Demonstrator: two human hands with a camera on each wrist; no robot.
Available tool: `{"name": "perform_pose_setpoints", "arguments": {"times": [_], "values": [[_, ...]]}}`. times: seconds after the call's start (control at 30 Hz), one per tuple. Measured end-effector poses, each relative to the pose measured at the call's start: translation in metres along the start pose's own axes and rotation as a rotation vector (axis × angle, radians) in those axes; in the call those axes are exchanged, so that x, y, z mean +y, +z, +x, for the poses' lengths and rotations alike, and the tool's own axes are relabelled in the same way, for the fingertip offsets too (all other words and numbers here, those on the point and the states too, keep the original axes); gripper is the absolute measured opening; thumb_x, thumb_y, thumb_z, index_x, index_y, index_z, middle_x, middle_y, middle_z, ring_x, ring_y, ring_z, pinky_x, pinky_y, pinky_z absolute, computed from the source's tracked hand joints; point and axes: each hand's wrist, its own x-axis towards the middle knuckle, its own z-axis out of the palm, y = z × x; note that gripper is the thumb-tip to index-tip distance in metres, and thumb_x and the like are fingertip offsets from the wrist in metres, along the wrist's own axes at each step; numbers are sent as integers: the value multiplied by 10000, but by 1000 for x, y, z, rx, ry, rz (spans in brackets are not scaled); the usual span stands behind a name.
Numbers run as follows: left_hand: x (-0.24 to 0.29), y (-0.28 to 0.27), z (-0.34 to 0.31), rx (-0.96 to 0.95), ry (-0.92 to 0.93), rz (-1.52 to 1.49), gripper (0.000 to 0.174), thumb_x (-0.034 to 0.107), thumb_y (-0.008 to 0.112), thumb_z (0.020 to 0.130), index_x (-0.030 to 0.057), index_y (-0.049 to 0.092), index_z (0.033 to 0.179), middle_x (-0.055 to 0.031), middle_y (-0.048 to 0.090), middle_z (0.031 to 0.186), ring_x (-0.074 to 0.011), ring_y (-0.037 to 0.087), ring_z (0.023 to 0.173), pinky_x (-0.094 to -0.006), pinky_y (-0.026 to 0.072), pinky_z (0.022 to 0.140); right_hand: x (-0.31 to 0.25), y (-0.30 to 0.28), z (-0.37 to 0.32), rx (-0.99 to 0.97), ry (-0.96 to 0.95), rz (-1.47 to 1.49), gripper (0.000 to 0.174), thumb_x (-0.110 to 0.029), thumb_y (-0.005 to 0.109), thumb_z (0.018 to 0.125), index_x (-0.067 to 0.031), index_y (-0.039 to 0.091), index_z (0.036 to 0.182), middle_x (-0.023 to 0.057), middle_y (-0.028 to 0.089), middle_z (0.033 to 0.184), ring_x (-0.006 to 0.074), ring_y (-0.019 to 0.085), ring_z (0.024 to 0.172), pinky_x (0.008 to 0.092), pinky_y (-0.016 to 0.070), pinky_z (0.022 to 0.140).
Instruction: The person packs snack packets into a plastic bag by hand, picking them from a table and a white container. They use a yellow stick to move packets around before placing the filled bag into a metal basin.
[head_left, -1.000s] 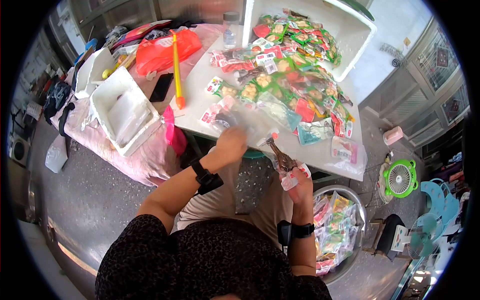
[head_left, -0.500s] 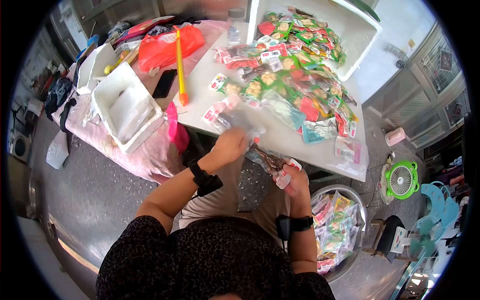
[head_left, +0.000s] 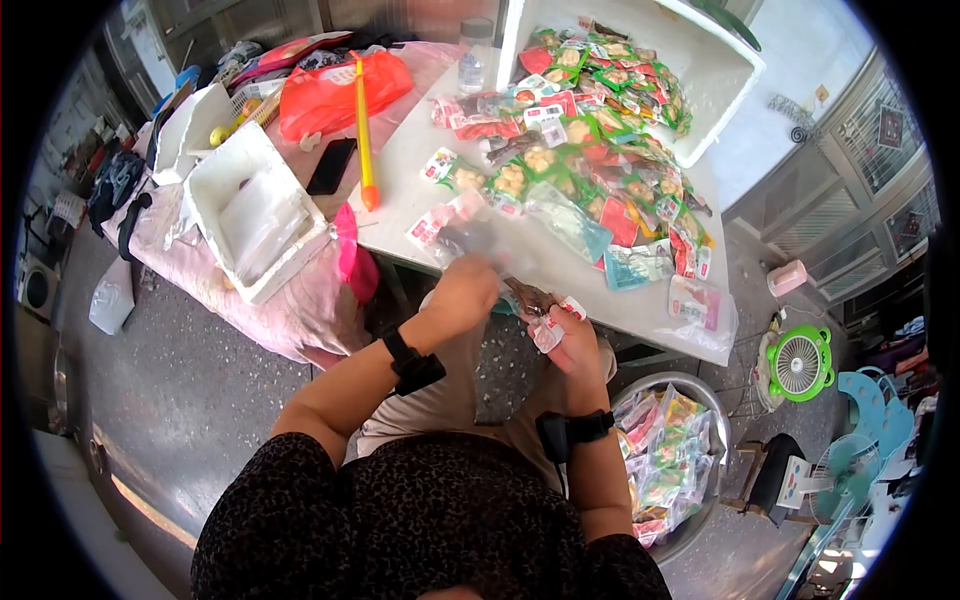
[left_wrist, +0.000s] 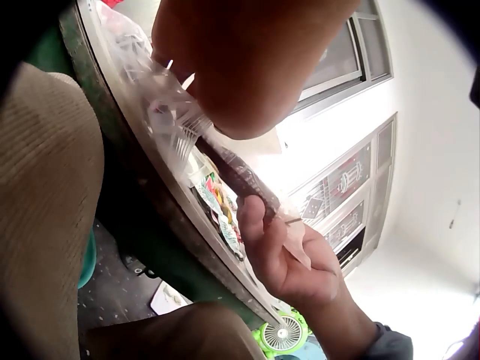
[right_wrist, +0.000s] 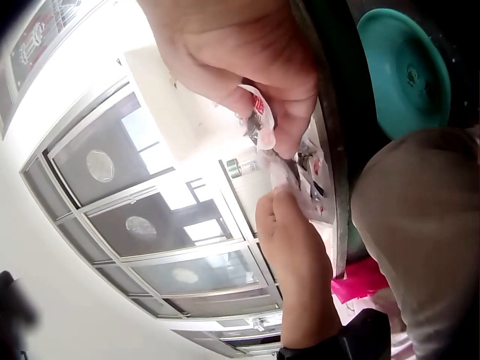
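At the table's near edge, my right hand [head_left: 580,345] grips a see-through food packet [head_left: 528,298] with long dark pieces inside and a red-and-white label. My left hand [head_left: 465,290] pinches a clear plastic bag [left_wrist: 169,112], which spreads from its fingers in the left wrist view. The far end of the dark packet overlaps the bag there, close to the left fingertips. Thumb and fingers of the right hand press on the label end in the right wrist view. Just beyond the left hand lies another clear packet with a red-and-white label [head_left: 430,228].
Many food packets [head_left: 600,180] cover the table, spilling from a white foam box [head_left: 725,100]. A steel basin [head_left: 722,420] of packets stands at the right. A smaller foam box [head_left: 270,285], a phone [head_left: 332,166] and a yellow tube [head_left: 362,130] lie left.
My right hand has brought the dark packet left and up, close against the left hand. The left hand has stayed nearly in place, holding the clear bag.
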Motion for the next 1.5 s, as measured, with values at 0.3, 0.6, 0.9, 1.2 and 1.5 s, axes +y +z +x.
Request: {"name": "perform_pose_setpoints", "arguments": {"times": [0.3,0.6,0.9,1.2,1.5], "values": [[7,-6,0,7,76,71,103,113,533,692,38,523,763,-148,514,1012,-327,463,1002,-410,349,875,35,25,48,48,-130,68,208,-53,437,806,5,463,1003,101,532,907,219,543,773,345,460,654],[9,-13,-6,105,107,53,120,75,548,648,21,514,749,-124,503,957,-324,468,965,-401,376,840,21,18,14,192,113,-361,90,-90,498,796,-29,480,860,46,542,680,110,505,498,200,371,379],[17,-6,-4,105,119,15,153,35,550,625,16,516,773,-132,517,930,-312,495,928,-383,397,816,26,46,54,266,-26,-30,62,-18,499,765,-19,469,820,88,545,719,152,551,614,274,462,508],[12,-11,-6,105,20,-80,100,13,517,675,7,512,775,-152,539,890,-313,516,839,-359,430,733,27,23,33,431,-88,-448,241,-93,519,774,-5,442,985,82,512,800,150,547,604,260,441,513],[42,-45,16,157,-258,-513,123,26,485,744,-6,526,856,-162,536,794,-309,528,700,-340,434,616,32,42,12,51,79,-82,139,-197,493,829,-72,498,889,34,566,763,119,547,610,221,428,492]]}}
